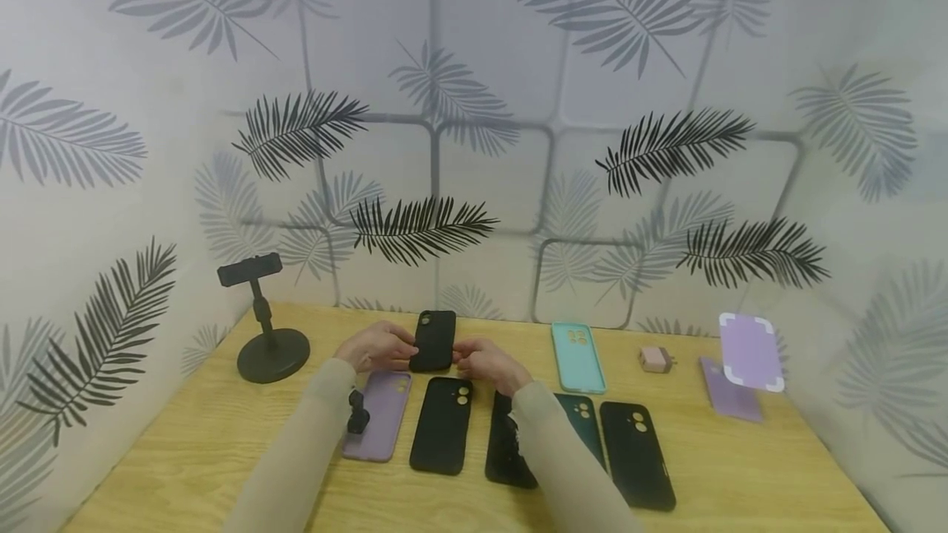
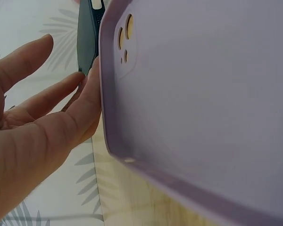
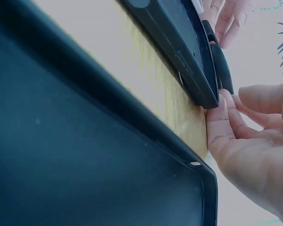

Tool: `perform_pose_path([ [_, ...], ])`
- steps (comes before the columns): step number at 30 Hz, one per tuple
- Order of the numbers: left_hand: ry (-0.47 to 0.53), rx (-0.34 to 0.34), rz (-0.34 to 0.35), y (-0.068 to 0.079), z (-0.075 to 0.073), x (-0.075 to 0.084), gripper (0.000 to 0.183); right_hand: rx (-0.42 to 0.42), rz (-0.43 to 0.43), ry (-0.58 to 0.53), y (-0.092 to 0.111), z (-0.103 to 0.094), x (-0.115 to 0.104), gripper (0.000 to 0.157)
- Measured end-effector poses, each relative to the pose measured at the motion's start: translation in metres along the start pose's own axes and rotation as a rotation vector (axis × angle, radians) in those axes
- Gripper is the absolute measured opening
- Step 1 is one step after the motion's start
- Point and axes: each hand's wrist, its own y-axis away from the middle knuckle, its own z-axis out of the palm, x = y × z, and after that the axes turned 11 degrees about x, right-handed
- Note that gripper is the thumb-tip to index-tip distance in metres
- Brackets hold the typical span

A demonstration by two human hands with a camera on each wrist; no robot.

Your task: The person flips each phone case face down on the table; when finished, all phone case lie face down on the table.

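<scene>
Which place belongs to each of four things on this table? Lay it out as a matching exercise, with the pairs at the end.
Things
1. Black phone stand
2. Turquoise phone case
3. Pink charger plug
4. Farthest black phone case

Places
A. Between the left hand and right hand
B. Right of the turquoise phone case
C. Near the table's left edge
D. Between the right hand and charger plug

Pairs: 1-C, 2-D, 3-B, 4-A

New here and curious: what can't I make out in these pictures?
Head view: part of the green case, hidden by the right sleeve.
Left wrist view: part of the lilac case, cut off by the right edge.
Right wrist view: part of the nearest dark case, beyond the left edge.
</scene>
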Motion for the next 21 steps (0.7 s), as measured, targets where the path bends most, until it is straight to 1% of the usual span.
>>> perform_pose_path([
  [6,-0.015,0.011,0.001,-0.0001,-0.0011,0.0009,0.049,0.007,0.03,-0.007,0.0,-0.0011,-0.0002,0.046],
  [11,-0.022,0.038,-0.002,-0.0017,-0.0014,0.0016,0.045,0.011,0.039,-0.013,0.0005,-0.0017,-0.0006,0.044],
  [13,-0.02,0.052,0.002,-0.0021,-0.0017,0.0008,0.044,0.007,0.028,-0.025,0.0011,-0.0022,-0.0007,0.044],
  [16,-0.023,0.052,0.016,-0.0003,-0.003,-0.0012,0.045,-0.001,0.001,-0.053,0.0018,-0.0037,0.0015,0.043],
  [21,-0.039,0.051,0.052,0.0069,-0.0076,-0.0022,0.047,0.007,-0.046,-0.101,0.0047,-0.0049,0.003,0.041],
])
